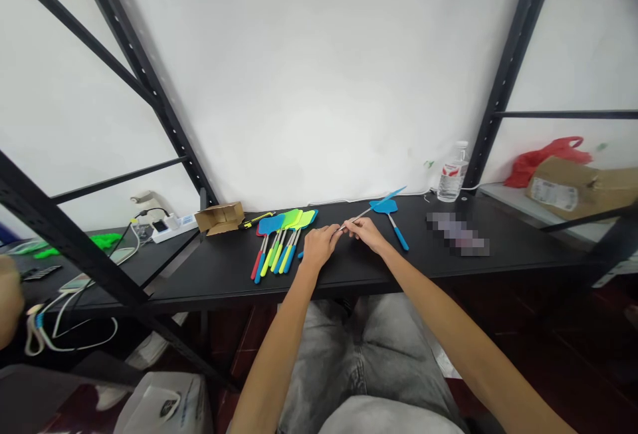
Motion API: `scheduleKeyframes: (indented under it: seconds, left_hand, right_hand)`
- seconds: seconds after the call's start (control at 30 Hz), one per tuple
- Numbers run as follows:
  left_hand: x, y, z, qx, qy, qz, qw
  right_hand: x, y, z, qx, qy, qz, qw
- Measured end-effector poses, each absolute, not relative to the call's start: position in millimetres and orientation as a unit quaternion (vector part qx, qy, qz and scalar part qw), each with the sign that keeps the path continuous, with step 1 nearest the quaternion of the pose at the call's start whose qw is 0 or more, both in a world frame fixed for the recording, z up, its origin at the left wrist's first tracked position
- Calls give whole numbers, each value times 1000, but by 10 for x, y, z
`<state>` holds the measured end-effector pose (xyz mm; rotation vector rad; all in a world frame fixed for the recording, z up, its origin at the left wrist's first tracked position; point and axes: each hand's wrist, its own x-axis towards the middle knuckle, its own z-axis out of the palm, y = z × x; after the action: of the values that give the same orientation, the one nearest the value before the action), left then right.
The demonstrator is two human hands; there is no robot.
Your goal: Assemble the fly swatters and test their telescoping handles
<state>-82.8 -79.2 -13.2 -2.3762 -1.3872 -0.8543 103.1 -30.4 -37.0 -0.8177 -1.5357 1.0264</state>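
Pinching the metal rod, the person's right hand (365,231) has thumb and fingers clamped on the swatter (391,197); the left hand (320,246) is closed on it lower down. The swatter slants above the desk (199,274), its blue head up to the right (a bit of blue handle shows left of the left hand). Right of the hands lies a spare swatter (384,207); to the left, the pile (289,220) sits near the box (219,219).
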Motion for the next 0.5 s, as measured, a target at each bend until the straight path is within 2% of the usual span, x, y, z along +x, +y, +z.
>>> scheduleKeyframes:
  seconds: [0.5]
  left_hand:
    - [-770, -767, -118, -802, -502, -291, 139]
  right_hand:
    - [996, -315, -336, -391, -523, 442, 615]
